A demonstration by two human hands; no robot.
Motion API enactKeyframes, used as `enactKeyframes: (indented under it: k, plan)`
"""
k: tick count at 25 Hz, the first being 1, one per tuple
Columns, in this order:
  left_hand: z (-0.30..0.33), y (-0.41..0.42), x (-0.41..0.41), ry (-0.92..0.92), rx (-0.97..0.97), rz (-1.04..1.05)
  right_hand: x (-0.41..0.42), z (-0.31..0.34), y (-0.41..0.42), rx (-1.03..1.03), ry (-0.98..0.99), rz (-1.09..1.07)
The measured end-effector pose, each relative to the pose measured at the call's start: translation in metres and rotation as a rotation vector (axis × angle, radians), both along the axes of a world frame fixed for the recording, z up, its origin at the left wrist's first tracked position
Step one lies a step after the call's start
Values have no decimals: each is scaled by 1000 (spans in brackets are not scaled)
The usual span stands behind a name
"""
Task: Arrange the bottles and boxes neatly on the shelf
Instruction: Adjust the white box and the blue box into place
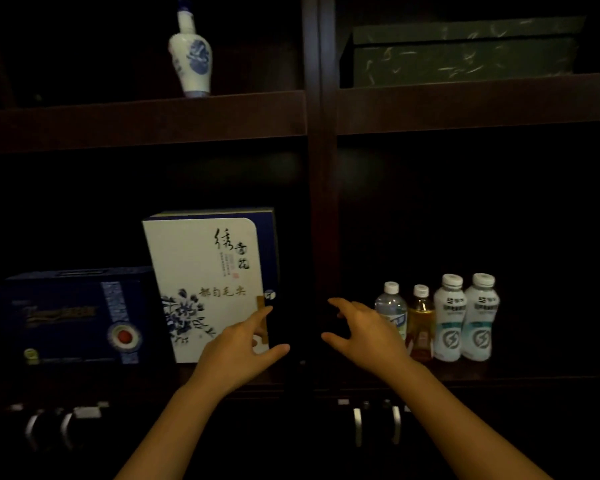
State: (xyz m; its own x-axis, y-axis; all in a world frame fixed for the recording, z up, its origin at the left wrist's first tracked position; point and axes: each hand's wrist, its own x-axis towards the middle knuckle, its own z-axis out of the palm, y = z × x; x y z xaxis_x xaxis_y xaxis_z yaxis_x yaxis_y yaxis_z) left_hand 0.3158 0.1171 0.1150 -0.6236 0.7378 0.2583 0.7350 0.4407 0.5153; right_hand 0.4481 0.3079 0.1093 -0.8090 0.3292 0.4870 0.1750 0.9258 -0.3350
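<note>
A white box with blue flowers (201, 271) stands upright on the lower left shelf, beside a dark blue box (70, 317) lying to its left. My left hand (239, 344) is open at the white box's lower right corner, fingertips touching or nearly touching it. My right hand (364, 334) is open with spread fingers, just left of a row of bottles: a clear bottle (392, 306), a small amber bottle (421, 317) and two white bottles (449, 317) (480, 317). The right hand partly covers the clear bottle.
A blue-and-white porcelain bottle (190, 53) stands on the upper left shelf. A dark green box (465, 50) fills the upper right shelf. A vertical divider (321, 202) splits the dark shelf unit. Cabinet handles (357, 427) sit below the shelf edge.
</note>
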Motion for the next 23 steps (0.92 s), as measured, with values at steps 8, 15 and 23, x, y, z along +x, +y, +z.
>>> enactKeyframes:
  k: [8, 15, 23]
  plan:
    - [-7, -31, -59, -56, 107, 48, -65, 6, -20, -70, 12, 1]
    - [-5, -44, -138, -135, 313, 153, -127, 6, -11, -320, 178, 38]
    - [5, -92, -217, -70, 407, 342, -192, 10, -9, -367, 313, -117]
